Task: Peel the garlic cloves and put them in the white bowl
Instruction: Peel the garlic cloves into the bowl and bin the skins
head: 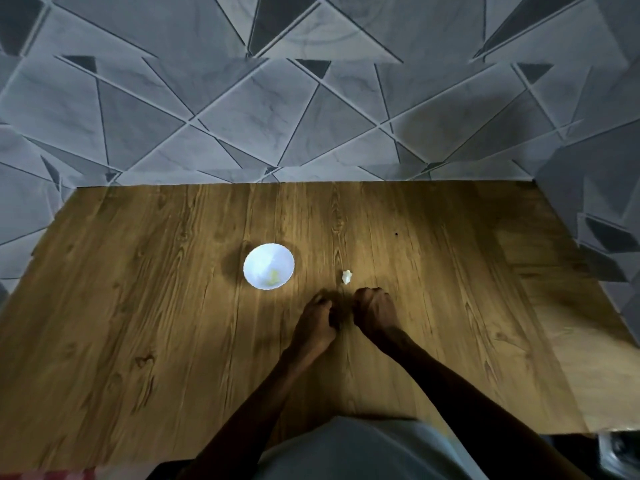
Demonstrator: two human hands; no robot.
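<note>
While left hand [317,318], right hand [375,311] curl close, garlic piece [346,276] lies just beyond.

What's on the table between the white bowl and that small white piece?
Nothing: in the head view, only bare table lies between the white bowl and the small white piece.

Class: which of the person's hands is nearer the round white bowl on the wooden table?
Left. The left hand is just right of the round white bowl and closer to the person; the right hand lies farther right, beyond the left hand.
</note>
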